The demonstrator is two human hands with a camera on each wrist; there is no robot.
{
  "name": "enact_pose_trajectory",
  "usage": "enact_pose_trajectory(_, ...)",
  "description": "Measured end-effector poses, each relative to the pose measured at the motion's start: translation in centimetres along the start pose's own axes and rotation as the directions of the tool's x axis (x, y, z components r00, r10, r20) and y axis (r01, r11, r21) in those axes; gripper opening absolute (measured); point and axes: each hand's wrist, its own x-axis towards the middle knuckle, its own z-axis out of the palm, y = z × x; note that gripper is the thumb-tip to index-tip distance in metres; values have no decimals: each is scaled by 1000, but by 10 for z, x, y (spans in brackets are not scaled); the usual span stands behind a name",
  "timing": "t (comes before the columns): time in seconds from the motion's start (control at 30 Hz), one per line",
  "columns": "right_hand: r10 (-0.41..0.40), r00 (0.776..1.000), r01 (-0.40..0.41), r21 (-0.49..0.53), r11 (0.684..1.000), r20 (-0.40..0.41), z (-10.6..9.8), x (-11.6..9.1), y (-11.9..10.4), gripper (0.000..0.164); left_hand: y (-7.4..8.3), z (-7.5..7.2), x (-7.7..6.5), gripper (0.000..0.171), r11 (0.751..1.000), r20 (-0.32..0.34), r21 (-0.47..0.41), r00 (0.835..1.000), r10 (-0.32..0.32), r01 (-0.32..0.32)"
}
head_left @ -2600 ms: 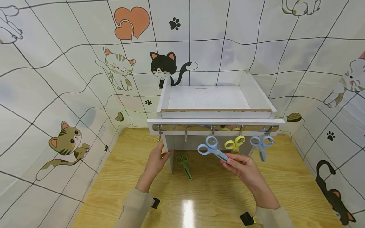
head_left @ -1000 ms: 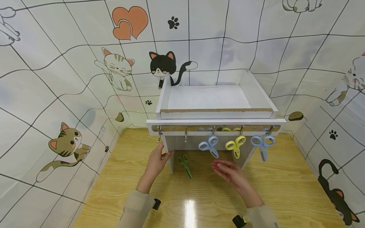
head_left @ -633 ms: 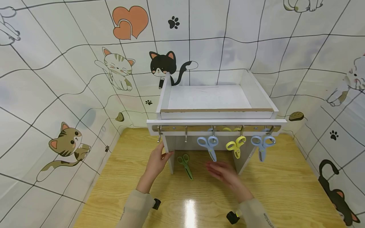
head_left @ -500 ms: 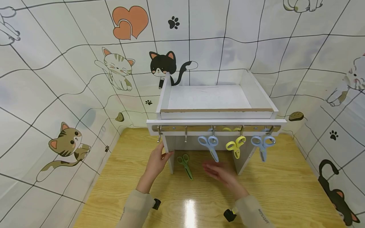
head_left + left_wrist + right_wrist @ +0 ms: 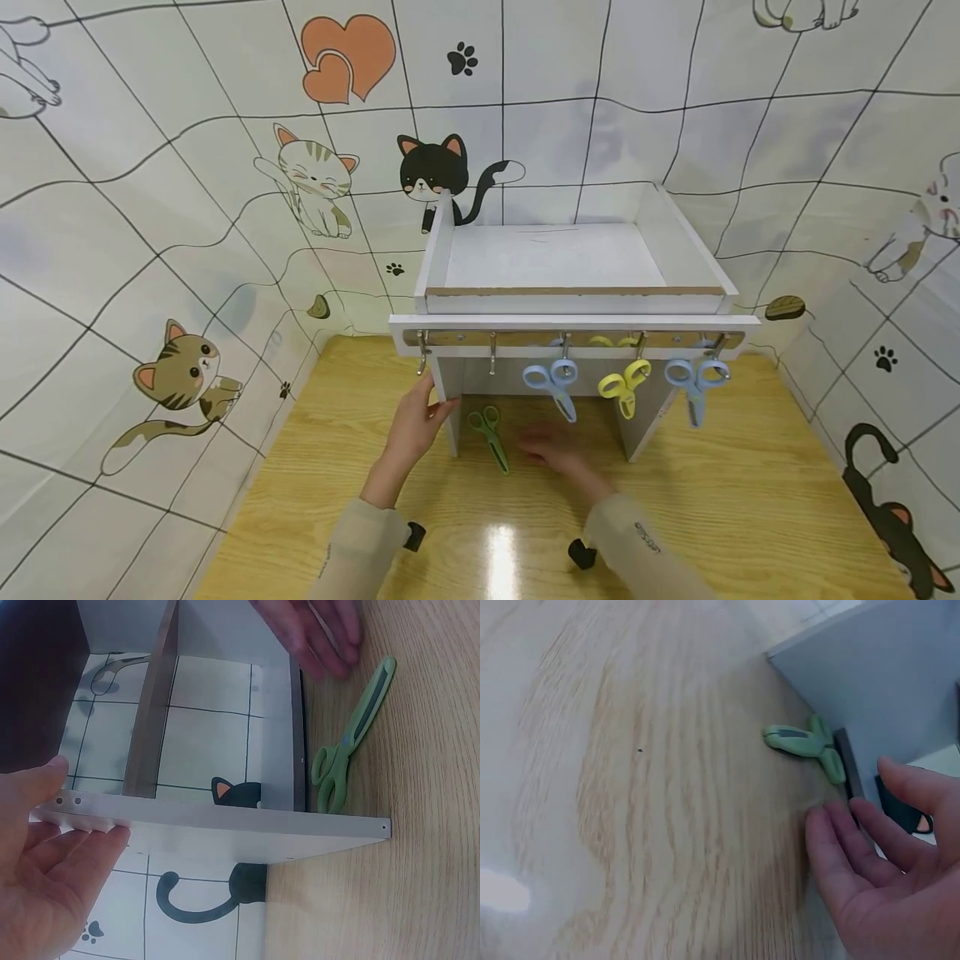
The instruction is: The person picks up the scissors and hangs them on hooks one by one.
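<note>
My left hand (image 5: 411, 423) pinches the left side panel (image 5: 217, 831) of a white shelf (image 5: 577, 303), thumb on one face and fingers on the other. Green scissors (image 5: 492, 440) lie on the table under the shelf, handles toward its back. Right of them, low over the wood, is my right hand (image 5: 553, 446), its fingers relaxed and holding nothing. In the right wrist view its fingertips are a short way from the handles of the green scissors (image 5: 799, 743). Blue scissors (image 5: 558, 390) hang by a handle loop from the middle hook above.
Yellow scissors (image 5: 627, 390) and a second blue pair (image 5: 696, 388) hang from the hooks on the right. Two hooks at the left, one a bare hook (image 5: 492, 354), carry nothing. A cat-patterned sheet (image 5: 547, 67) rises behind and beside the wooden table (image 5: 720, 475).
My right hand has let go of the middle blue scissors, which now hang from their hook. It has moved down and left under the shelf, toward the green scissors. My left hand stays put.
</note>
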Motion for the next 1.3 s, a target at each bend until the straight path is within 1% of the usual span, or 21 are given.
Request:
enact_pose_trajectory(0.03, -16, 1000, 16, -40, 999, 2, 2, 1, -1, 36, 0, 0, 0, 49, 1000, 0, 1, 1000, 1, -1)
enact_pose_trajectory(0.07, 1, 1000, -2, -43, 999, -5, 4, 1, -3, 38, 0, 0, 0, 49, 1000, 0, 3, 1000, 4, -4)
enact_pose_trajectory(0.1, -15, 1000, 15, -64, 998, -9, 6, 2, -5, 38, 0, 0, 0, 49, 1000, 0, 2, 1000, 6, -6)
enact_pose_trajectory(0.13, -47, 999, 46, -108, 993, -8, 8, 2, -6, 38, 0, 0, 0, 49, 1000, 1, 4, 1000, 8, -8)
enact_pose_trajectory(0.23, -65, 997, 51, -239, 970, -51, 15, 2, -11, 34, -1, -1, 0, 50, 1000, 4, 5, 1000, 8, -8)
enact_pose_trajectory(0.27, -54, 996, 32, -282, 959, -69, 18, 2, -13, 32, -1, -1, 0, 50, 1000, 3, 5, 1000, 5, -5)
enact_pose_trajectory(0.33, -26, 995, -14, -374, 927, -101, 25, 3, -15, 29, 0, -1, -1, 51, 1000, 2, 2, 1000, 1, -1)
enact_pose_trajectory(0.37, 12, 992, -61, -398, 915, -123, 29, 5, -16, 28, 0, -1, -1, 51, 1000, 2, 2, 1000, 1, -1)
enact_pose_trajectory(0.4, 24, 990, -80, -422, 903, -137, 33, 5, -17, 28, 0, -1, -1, 51, 1000, 2, 0, 1000, 2, -2)
enact_pose_trajectory(0.47, 44, 986, -113, -445, 889, -161, 39, 7, -17, 27, 0, -1, -1, 51, 1000, 3, -2, 1000, 7, -7)
enact_pose_trajectory(0.57, 30, 982, -117, -487, 866, -184, 45, 8, -17, 25, 1, -1, 0, 50, 1000, 9, -10, 1000, 11, -11)
enact_pose_trajectory(0.6, 21, 982, -116, -508, 854, -189, 46, 9, -18, 24, 1, -1, 0, 50, 1000, 10, -11, 1000, 9, -8)
enact_pose_trajectory(0.8, -42, 983, -81, -624, 777, -179, 53, 11, -19, 27, 0, -1, -1, 51, 1000, 6, -2, 1000, -1, 1)
enact_pose_trajectory(0.93, -90, 983, -42, -667, 744, -162, 54, 9, -20, 28, 0, -1, 0, 52, 1000, -1, 6, 1000, 3, -3)
enact_pose_trajectory(1.03, -116, 982, -17, -682, 731, -149, 55, 5, -23, 27, 0, -1, 0, 52, 1000, -6, 12, 1000, 1, 0)
enact_pose_trajectory(1.1, -124, 982, -7, -682, 731, -143, 55, 3, -26, 25, -1, -1, 0, 51, 1000, -4, 11, 1000, -5, 5)
enact_pose_trajectory(1.2, -128, 981, -3, -668, 744, -147, 55, 0, -27, 24, 0, -1, 0, 52, 1000, 0, 10, 1000, -9, 9)
enact_pose_trajectory(1.3, -117, 980, -12, -637, 771, -160, 53, -1, -25, 24, 0, -1, -1, 52, 1000, 2, 8, 1000, -12, 12)
